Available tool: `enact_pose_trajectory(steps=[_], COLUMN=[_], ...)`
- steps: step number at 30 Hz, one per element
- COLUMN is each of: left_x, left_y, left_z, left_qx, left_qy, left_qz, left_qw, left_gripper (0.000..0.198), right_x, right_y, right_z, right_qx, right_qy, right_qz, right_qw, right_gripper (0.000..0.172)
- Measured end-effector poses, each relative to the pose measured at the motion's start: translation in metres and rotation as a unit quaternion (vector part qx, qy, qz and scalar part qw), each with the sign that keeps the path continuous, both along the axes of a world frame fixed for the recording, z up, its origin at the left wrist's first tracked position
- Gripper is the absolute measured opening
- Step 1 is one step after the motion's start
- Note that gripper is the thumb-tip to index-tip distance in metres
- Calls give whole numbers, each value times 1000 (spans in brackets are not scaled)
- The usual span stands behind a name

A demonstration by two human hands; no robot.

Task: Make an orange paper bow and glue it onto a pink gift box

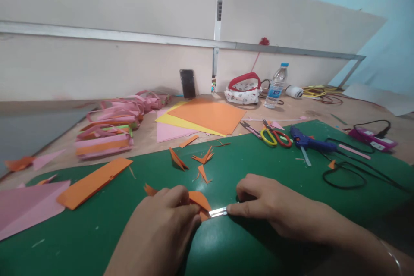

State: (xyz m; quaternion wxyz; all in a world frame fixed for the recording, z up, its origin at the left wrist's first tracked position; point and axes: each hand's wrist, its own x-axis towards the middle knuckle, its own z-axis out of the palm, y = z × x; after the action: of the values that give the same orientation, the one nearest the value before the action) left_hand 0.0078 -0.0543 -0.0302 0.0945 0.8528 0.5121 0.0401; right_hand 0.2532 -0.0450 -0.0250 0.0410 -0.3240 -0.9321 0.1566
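Note:
My left hand is closed on a small folded piece of orange paper, pressing it against the green mat; parts of the paper stick out on both sides of the fingers. My right hand is closed around a slim silver blade-like tool, whose shiny end touches the right edge of that paper. The tool's handle is hidden in the fist, so its exact kind does not show. Just beyond the hands lie orange paper scraps, some cut into pointed shapes.
A green mat covers the near table. Around it are a folded orange strip, pink-and-orange paper bags, orange sheets, scissors, a blue glue gun with a looping cable, a water bottle and a phone.

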Motion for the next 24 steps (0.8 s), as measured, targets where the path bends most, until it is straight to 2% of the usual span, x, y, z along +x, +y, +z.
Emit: enact_pose_trajectory(steps=[8,18,24], left_x=[1,0,1], left_y=[2,-2,-1], left_z=[2,2,-1], left_qx=[16,50,64], left_qy=[-21,5,-18], left_qz=[-1,-10,-3], left_qw=[1000,999,998], left_gripper=[35,36,28], right_x=[-15,-6,3], right_y=[-1,-16,-24], right_z=[-3,-5,-9], right_qx=[12,-6,-36], right_qy=[-8,3,60], right_qz=[30,16,-14], right_qw=[999,1000,997], right_gripper=[39,44,33])
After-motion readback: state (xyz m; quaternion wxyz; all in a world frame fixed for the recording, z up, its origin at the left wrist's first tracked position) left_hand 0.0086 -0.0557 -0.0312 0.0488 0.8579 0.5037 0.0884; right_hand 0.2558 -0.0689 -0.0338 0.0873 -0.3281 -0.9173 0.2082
